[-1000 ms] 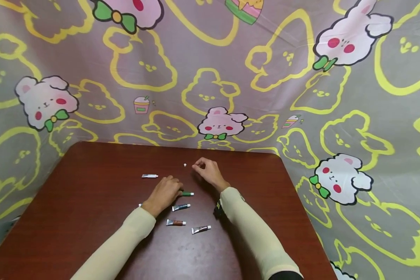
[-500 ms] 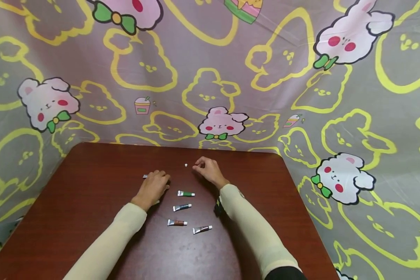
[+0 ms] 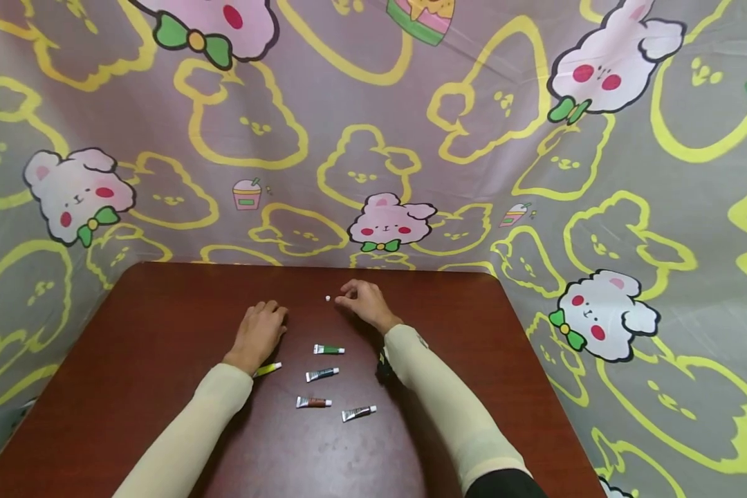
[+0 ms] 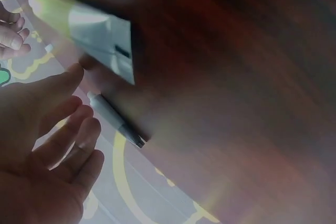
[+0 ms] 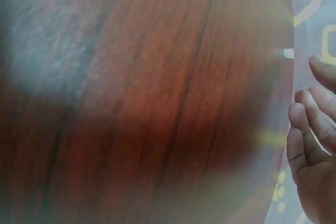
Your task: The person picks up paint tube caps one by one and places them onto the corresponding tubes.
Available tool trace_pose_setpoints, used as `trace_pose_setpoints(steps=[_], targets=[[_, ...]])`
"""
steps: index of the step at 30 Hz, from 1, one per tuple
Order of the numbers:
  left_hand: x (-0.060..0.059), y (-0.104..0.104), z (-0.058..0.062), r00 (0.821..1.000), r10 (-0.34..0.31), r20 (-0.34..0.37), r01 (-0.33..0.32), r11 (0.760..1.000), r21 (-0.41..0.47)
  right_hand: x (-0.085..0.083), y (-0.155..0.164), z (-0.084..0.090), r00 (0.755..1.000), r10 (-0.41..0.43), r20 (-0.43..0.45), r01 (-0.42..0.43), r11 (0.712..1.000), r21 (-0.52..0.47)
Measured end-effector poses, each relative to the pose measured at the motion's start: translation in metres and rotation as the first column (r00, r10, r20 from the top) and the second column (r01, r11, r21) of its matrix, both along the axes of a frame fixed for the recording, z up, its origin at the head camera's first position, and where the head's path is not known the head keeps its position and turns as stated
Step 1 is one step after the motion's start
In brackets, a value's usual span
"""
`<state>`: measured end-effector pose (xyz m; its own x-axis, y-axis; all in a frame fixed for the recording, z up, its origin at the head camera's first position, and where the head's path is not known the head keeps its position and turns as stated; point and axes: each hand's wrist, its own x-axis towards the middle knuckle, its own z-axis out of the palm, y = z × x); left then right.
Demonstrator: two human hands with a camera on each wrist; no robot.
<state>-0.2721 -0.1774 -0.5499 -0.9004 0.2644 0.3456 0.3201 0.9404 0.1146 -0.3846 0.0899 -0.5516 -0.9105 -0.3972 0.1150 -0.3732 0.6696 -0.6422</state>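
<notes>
My left hand (image 3: 258, 337) hovers low over the left part of the table, palm down, with loosely bent fingers and nothing in its grasp. In the left wrist view a white paint tube (image 4: 116, 116) lies right by its fingertips; in the head view the hand hides that tube. A yellow paint tube (image 3: 268, 369) pokes out beside the left wrist. Farther right, my right hand (image 3: 366, 304) rests near the back of the table, its fingers loosely curved and holding nothing. Just left of those fingertips stands a small white cap (image 3: 328, 298).
Between the forearms lie several more paint tubes: a green one (image 3: 328, 350), a dark blue one (image 3: 321, 374), a brown one (image 3: 314, 402) and a dark one (image 3: 358, 413). The brown table (image 3: 162, 304) meets a patterned cloth (image 3: 311, 104) at its back edge.
My left hand has moved left from the green tube to over the white tube, uncovering the green one. My right hand stays beside the cap.
</notes>
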Motion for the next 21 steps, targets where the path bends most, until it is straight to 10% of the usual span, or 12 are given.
trace_pose_setpoints(steps=[21], targets=[[-0.009, -0.015, -0.001, 0.999, 0.050, -0.009, -0.050, 0.999, -0.014, -0.008, -0.022, 0.000, 1.000, 0.018, -0.001, -0.018, 0.998, 0.068]])
